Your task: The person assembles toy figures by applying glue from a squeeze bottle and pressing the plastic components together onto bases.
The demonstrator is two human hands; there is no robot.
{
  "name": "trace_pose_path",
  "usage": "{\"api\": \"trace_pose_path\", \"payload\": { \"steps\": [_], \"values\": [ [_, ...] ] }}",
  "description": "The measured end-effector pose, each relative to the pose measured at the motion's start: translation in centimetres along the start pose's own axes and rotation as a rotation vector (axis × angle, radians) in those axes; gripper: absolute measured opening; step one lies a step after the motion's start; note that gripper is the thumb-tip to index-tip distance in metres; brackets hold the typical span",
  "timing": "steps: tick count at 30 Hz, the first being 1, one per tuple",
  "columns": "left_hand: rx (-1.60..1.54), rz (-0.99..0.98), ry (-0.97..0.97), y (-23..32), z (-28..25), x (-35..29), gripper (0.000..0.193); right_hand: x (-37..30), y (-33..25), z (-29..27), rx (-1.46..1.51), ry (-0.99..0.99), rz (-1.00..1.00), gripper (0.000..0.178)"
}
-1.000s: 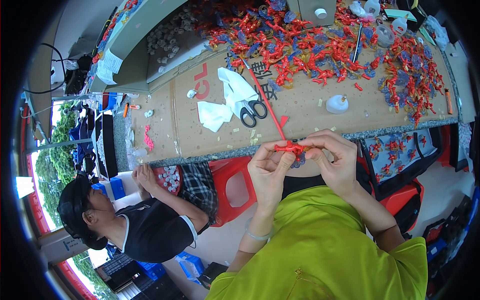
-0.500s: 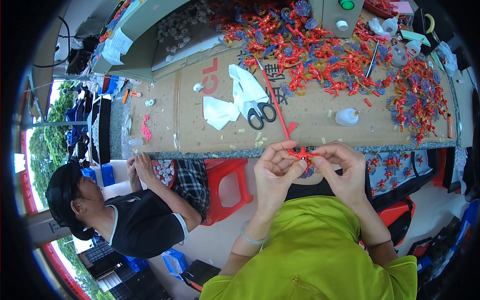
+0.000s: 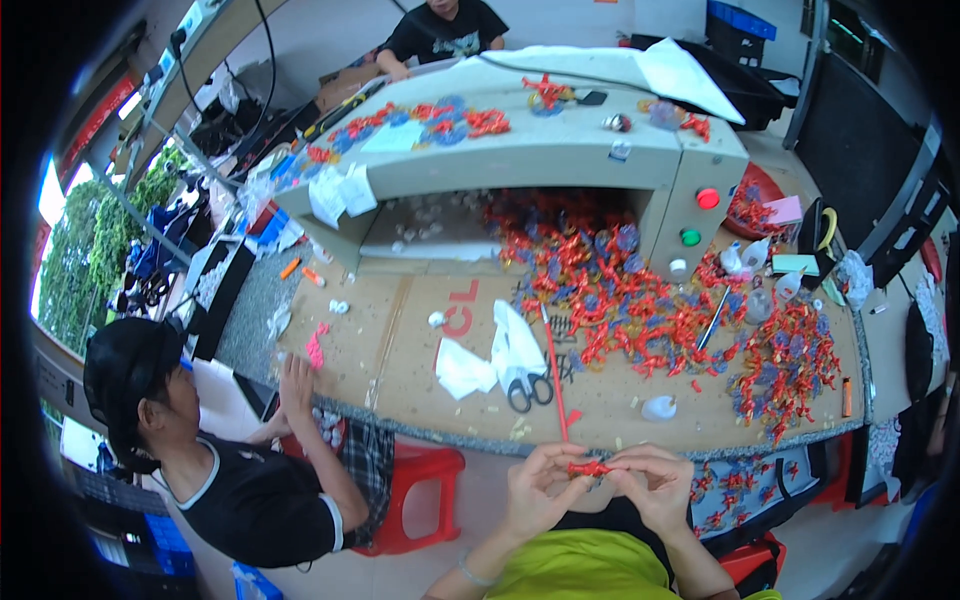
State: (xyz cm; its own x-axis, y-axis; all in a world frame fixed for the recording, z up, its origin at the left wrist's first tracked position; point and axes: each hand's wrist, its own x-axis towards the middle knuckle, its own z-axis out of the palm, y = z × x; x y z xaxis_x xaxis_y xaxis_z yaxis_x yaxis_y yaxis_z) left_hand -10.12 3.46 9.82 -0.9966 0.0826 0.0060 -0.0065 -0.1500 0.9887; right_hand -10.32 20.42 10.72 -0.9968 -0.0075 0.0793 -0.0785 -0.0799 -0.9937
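Note:
A small red plastic toy figure point(image 3: 588, 468) is held just off the table's front edge. My left hand point(image 3: 538, 492) grips its left end between thumb and fingers. On the other side, my right hand point(image 3: 655, 488) pinches the figure, fingers curled. The hands partly cover its underside. Beyond them a thin red stick point(image 3: 555, 385) lies on the cardboard, beside black-handled scissors point(image 3: 530, 392) and crumpled white tissue point(image 3: 517, 340). A small white bottle point(image 3: 659, 408) stands right of the stick.
Many red figures with blue and yellow clear parts point(image 3: 620, 300) heap under a grey machine point(image 3: 560, 165) and to the right. A co-worker in black point(image 3: 260, 490) sits at left by a red stool point(image 3: 412, 495). Another person point(image 3: 445, 35) is behind the machine. A tray of figures point(image 3: 735, 500) sits below right.
The view has tilted up, bringing the machine's top and a person behind it into sight. My hands still hold the red figure, which now shows from a different side.

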Motion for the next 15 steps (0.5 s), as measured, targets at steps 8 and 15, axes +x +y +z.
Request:
{"api": "trace_pose_path", "payload": {
  "steps": [8,15],
  "values": [
    [-0.089,0.078,-0.04,-0.3,-0.6,-0.6,0.037,0.1,-1.8,0.4,-0.018,-0.029,-0.075,0.014],
    [-0.062,0.07,-0.03,-0.5,-0.9,-1.5,0.038,-0.2,-1.4,0.7,-0.003,-0.02,-0.044,0.012]
  ]
}}
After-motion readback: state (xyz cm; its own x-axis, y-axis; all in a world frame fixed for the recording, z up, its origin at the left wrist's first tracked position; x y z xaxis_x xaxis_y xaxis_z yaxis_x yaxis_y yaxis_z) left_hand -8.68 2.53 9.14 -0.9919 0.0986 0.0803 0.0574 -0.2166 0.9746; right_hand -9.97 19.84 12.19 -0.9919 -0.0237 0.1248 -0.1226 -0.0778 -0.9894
